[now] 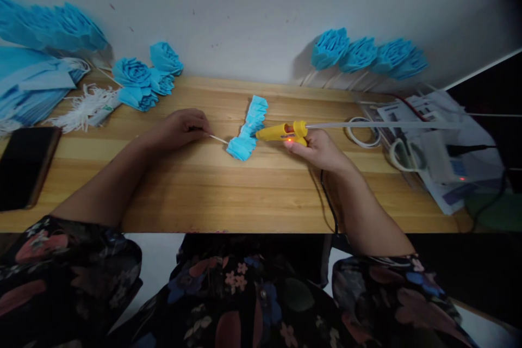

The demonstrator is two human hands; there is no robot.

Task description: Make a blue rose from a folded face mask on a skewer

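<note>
Between my hands lies a pleated blue strip point(255, 111), its near end bunched around the tip of a thin pale stick point(219, 140). My left hand point(185, 128) is closed on the other end of that stick, pinching it in the fingertips. A yellow hot glue gun point(281, 132) is gripped in my right hand point(322, 149), with a small red light glowing on its side. Its nozzle points left and meets the strip's edge; whether glue is coming out cannot be made out. A long translucent glue stick point(367, 124) juts from the gun's back.
Several finished blue flowers point(132, 73) lie at back left, and more flowers point(359, 54) lean on the wall at right. A phone point(26, 168), white cords point(87, 106) and blue sheets point(32, 84) occupy the left. Scissors point(408, 153), a white cable point(362, 132) and papers are at right.
</note>
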